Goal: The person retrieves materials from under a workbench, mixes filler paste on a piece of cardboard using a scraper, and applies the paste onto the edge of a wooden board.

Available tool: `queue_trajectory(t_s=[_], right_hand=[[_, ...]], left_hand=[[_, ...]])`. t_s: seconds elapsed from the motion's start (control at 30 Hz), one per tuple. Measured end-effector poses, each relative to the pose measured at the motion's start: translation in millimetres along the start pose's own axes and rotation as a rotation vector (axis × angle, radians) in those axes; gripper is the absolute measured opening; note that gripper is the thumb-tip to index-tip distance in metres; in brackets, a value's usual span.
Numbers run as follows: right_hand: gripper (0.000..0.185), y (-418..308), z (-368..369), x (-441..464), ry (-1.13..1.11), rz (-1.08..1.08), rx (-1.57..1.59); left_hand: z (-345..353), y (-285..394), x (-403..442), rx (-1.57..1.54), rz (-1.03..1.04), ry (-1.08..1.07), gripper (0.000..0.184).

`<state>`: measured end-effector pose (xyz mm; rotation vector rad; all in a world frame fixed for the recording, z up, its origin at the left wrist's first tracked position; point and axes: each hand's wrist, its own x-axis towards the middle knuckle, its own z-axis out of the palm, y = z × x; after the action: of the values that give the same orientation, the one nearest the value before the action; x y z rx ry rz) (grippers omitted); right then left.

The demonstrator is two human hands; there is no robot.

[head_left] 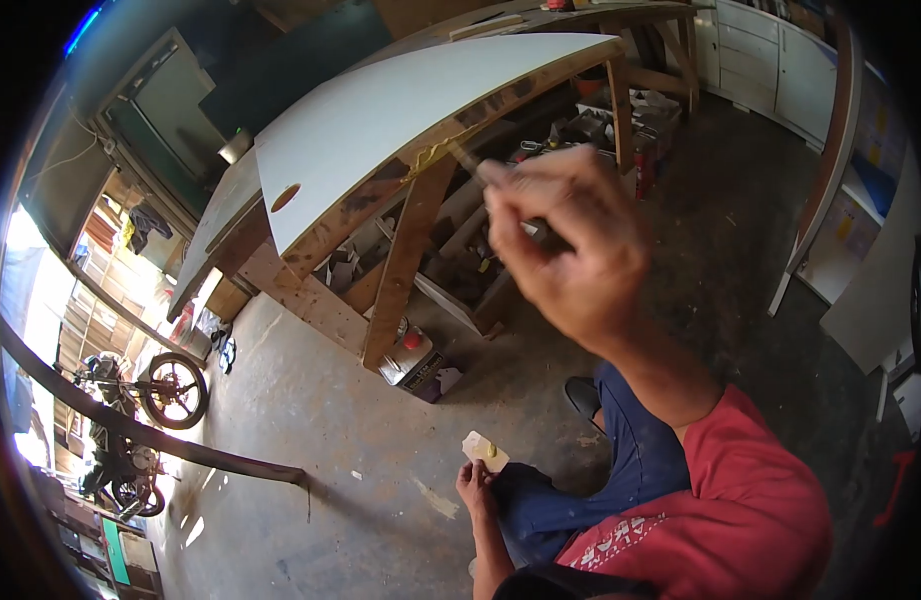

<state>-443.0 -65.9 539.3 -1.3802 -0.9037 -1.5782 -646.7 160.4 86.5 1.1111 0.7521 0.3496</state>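
Observation:
My right hand (576,240) is raised in front of the workbench, its fingers pinched on a thin stick (466,157) that is partly blurred. The stick's tip points at a wavy smear of yellow glue-like paste (431,158) on the bench's wooden front edge. Low by my knee, my left hand (473,482) grips a small pale card (487,446) between thumb and fingers. A blob of yellow paste (493,450) lies on that card. Above the smear, a white panel (411,110) with an oval hole covers the bench top.
Wooden legs (406,265) hold up the bench, with clutter stored beneath. A metal can (418,365) stands on the floor by one leg. A motorbike (131,430) is parked at the left behind a dark pole (181,445). White cabinets (776,60) line the far right.

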Motion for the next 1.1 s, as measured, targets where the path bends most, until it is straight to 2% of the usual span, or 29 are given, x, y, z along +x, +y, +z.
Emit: queue_trajectory(t_s=[0.13,0.4,0.47,0.67,0.77,0.87,1.1], right_hand=[[0.022,17.0,-2.5,6.5,0.048,0.129,0.025],[0.025,3.7,9.9,1.7,-0.034,0.136,0.064],[0.026,-4.7,9.7,2.5,-0.106,0.038,0.113],[0.017,-4.3,-10.8,30.7,-0.084,0.198,-0.036],[0.013,3.7,-16.4,43.3,-0.176,0.080,-0.178],[0.009,0.2,-16.3,53.6,-0.266,0.156,-0.094],[0.011,4.2,-13.4,71.3,-0.387,0.117,-0.202]], left_hand=[[1.0,2.5,-2.0,-0.016,0.008,-0.015,0.021],[1.4,-0.5,0.4,-0.024,0.012,-0.009,0.020],[2.4,1.3,-1.0,-0.019,0.013,-0.007,0.019],[-0.6,-0.7,-0.2,-0.042,0.004,0.000,0.019],[-3.0,-3.3,1.0,-0.052,0.024,0.001,0.023],[-0.9,-4.0,1.1,-0.081,0.041,-0.007,0.023],[3.1,-1.9,0.7,-0.077,0.023,-0.002,0.022]])
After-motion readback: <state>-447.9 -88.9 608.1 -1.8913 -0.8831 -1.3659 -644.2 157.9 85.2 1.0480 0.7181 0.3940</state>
